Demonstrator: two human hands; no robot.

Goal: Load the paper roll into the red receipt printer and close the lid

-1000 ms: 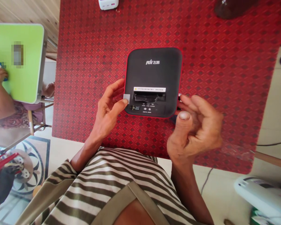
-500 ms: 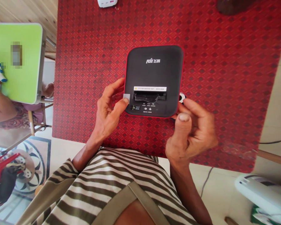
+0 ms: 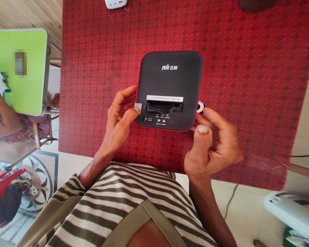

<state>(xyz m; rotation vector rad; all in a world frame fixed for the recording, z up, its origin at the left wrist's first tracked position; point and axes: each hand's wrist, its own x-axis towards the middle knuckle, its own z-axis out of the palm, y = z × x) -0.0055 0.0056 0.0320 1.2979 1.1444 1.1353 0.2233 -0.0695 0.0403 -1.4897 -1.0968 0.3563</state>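
Note:
A square black receipt printer [image 3: 171, 82] with red edges and a white FEIE logo is between my hands above the red patterned table. Torn dark film hangs in its paper slot [image 3: 164, 107]. My left hand [image 3: 121, 118] grips the left side, its thumb on a small grey square tab [image 3: 138, 108]. My right hand [image 3: 213, 147] has curled fingers at the lower right edge, partly hidden behind the printer, and its thumb is raised off it. By the right index fingertip, a white ring with a dark rim [image 3: 200, 106] sticks out beside the printer.
The red table [image 3: 100, 61] spreads around the printer. A white device [image 3: 115, 3] and a dark object [image 3: 257, 4] are at its far edge. At left, another person's arm [image 3: 2, 116] rests by a green table [image 3: 33, 89]. A cable [image 3: 230, 202] runs across the floor.
The printer and both hands keep nearly the same hold. The view has shifted slightly, and my right hand appears a little farther right.

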